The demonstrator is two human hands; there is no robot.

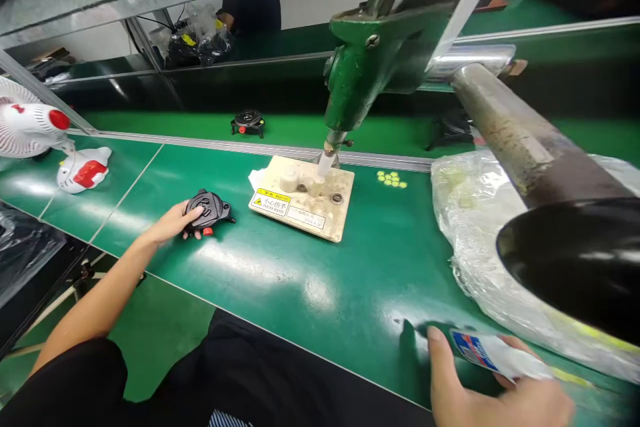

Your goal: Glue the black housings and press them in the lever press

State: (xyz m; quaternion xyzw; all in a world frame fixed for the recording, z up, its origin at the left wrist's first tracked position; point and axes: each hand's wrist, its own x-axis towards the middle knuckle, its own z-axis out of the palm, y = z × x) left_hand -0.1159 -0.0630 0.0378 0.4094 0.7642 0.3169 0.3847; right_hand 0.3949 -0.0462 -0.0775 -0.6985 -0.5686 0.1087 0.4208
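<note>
My left hand (175,222) grips a round black plastic base (206,209) with small feet and a red knob (207,231), its thumb lying over the top. This base is at the green bench's near left, beside a cream fixture plate (305,203) with warning labels. At the lower right, my right hand (500,400) curls around a white tube or bottle (510,355) with a blue and red label. Its thumb is at the labelled end, and part of the tube is hidden by the fingers. Above the plate stands the green press head (350,87).
Small yellow discs (391,179) lie right of the plate. A clear plastic bag (465,213) lies at the right under a thick metal arm (505,127). Another black base (249,121) sits on the belt behind the metal rail. A white and red fan (33,123) stands left.
</note>
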